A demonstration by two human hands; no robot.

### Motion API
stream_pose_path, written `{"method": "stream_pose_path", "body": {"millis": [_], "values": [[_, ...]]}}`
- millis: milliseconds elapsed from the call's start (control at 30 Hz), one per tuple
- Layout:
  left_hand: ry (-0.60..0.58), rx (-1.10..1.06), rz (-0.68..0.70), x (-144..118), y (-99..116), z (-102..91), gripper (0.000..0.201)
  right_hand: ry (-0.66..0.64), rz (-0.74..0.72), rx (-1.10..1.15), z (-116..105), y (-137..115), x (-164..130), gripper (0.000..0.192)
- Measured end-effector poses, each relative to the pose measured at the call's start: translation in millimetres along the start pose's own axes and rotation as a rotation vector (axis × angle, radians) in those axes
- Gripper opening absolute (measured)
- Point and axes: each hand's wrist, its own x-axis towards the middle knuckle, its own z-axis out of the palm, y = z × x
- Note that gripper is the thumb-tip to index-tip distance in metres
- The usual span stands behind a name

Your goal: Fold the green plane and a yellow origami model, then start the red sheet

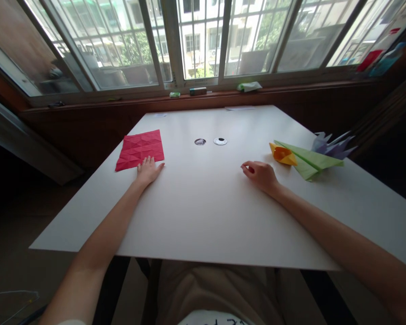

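A square of red paper [142,145], covered in crease lines, lies unfolded at the left of the white table. My left hand [149,170] rests flat with fingers spread, its fingertips on the paper's near edge. Over the right half of the table, my right hand [260,175] is curled, thumb and forefinger close together, with nothing visible in it. Beyond it to the right sit a small yellow folded-paper boat [284,155], a green paper plane [311,160] and a pale purple folded-paper piece [333,144] with pointed tips, partly behind the plane.
The white table [203,216] has two round inserts toward its middle, a dark one [200,141] and a white one with a black spot [220,141]. A sheet of paper [240,108] lies at the far edge. On the windowsill are a small box [198,91] and a green-white packet [249,86].
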Motion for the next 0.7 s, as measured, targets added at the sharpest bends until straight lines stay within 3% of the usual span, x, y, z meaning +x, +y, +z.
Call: {"method": "stream_pose_path", "body": {"millis": [133, 300, 367, 400, 467, 567, 700], "values": [[0.006, 0.012, 0.140, -20.7, 14.5, -8.0, 0.061, -0.009, -0.041, 0.070, -3.1, 4.9, -0.6, 0.025], [-0.057, -0.095, 0.478, -51.7, 47.6, -27.8, 0.051, -0.013, -0.092, 0.127, -8.1, 2.3, -3.2, 0.025], [0.042, -0.154, 0.708, -54.5, 51.8, -30.2, 0.049, -0.010, -0.095, 0.141, -8.2, 1.2, -3.6, 0.025], [0.108, -0.189, 0.733, -53.0, 50.7, -28.7, 0.048, -0.008, -0.093, 0.146, -8.1, 1.1, -3.7, 0.025], [0.149, -0.159, 0.662, -46.2, 43.4, -20.4, 0.050, -0.010, -0.094, 0.157, -7.7, 1.9, -3.4, 0.024], [-0.038, 0.040, 0.462, -34.2, 29.0, -1.6, 0.060, -0.025, -0.106, 0.172, -6.9, 3.6, -2.4, 0.023], [-0.081, 0.062, 0.490, -33.0, 27.6, 10.8, 0.058, -0.059, -0.146, 0.197, -7.6, 3.7, -0.9, 0.024]]}}
